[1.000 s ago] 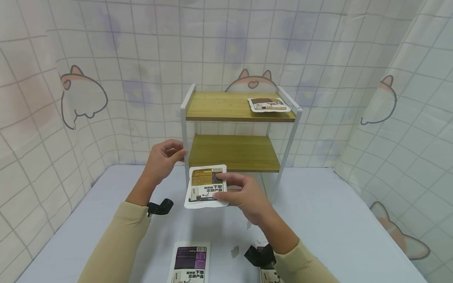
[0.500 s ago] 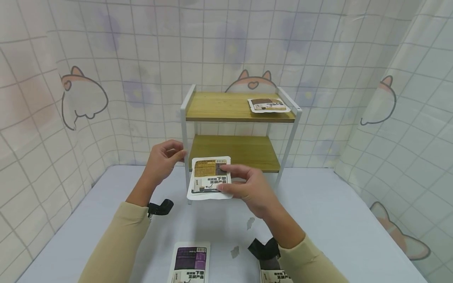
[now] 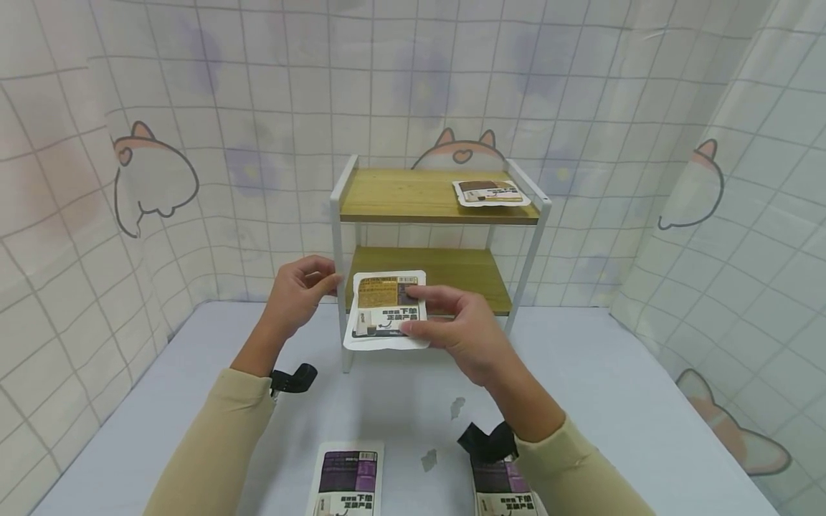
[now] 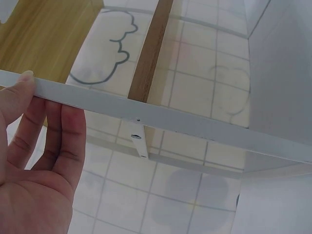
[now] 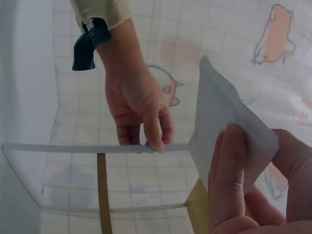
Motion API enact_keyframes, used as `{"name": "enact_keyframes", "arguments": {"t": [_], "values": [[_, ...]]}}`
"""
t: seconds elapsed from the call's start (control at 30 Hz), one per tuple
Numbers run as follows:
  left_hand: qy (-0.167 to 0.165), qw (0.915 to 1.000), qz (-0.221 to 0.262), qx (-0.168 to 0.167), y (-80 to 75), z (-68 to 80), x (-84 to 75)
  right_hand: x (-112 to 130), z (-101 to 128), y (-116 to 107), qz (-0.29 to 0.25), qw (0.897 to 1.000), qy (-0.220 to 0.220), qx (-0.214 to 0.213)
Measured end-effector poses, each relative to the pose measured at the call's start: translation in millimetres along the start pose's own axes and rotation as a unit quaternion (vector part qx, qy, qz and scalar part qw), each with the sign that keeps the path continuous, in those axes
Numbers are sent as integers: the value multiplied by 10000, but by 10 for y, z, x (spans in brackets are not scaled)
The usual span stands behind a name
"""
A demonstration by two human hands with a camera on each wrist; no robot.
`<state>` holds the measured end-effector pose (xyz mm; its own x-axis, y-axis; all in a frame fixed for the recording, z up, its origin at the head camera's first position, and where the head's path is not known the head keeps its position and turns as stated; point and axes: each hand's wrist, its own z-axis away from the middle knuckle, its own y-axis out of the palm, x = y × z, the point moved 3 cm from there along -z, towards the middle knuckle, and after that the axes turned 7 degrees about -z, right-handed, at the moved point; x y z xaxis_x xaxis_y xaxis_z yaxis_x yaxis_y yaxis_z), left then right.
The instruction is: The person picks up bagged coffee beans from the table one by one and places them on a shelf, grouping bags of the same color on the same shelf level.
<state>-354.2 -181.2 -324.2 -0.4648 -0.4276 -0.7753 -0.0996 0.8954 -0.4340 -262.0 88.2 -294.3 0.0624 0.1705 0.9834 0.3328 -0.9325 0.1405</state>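
My left hand [image 3: 308, 285] grips the front left post [image 3: 337, 236] of a small white-framed rack with two wooden shelves; the left wrist view shows its thumb and fingers [image 4: 44, 131] curled round the white post [image 4: 185, 124]. My right hand [image 3: 445, 322] pinches a white packet with an orange-brown label [image 3: 386, 308] by its right edge. It holds the packet flat in the air at the front of the lower shelf [image 3: 458, 276]. In the right wrist view the packet [image 5: 219, 126] stands edge-on above my fingers [image 5: 229, 180].
A similar packet [image 3: 490, 192] lies on the right of the top shelf [image 3: 400, 193]. Two purple-labelled packets [image 3: 348, 480] [image 3: 503, 493] lie on the grey table near me, with small torn scraps [image 3: 457, 407] between. Tiled curtains close in the back and sides.
My right hand has carried the packet up and away from me, to the front of the lower shelf. The left hand has stayed on the post.
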Motion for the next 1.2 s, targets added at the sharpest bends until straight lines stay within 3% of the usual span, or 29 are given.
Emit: {"name": "enact_keyframes", "arguments": {"t": [0.67,1.2], "values": [[-45,10000,60,-4,8,-12,8,237,-32,35,-427,9991,-18,42],[-47,9999,-109,-64,0,-2,38,407,-79,51,-319,9992,-252,49]]}}
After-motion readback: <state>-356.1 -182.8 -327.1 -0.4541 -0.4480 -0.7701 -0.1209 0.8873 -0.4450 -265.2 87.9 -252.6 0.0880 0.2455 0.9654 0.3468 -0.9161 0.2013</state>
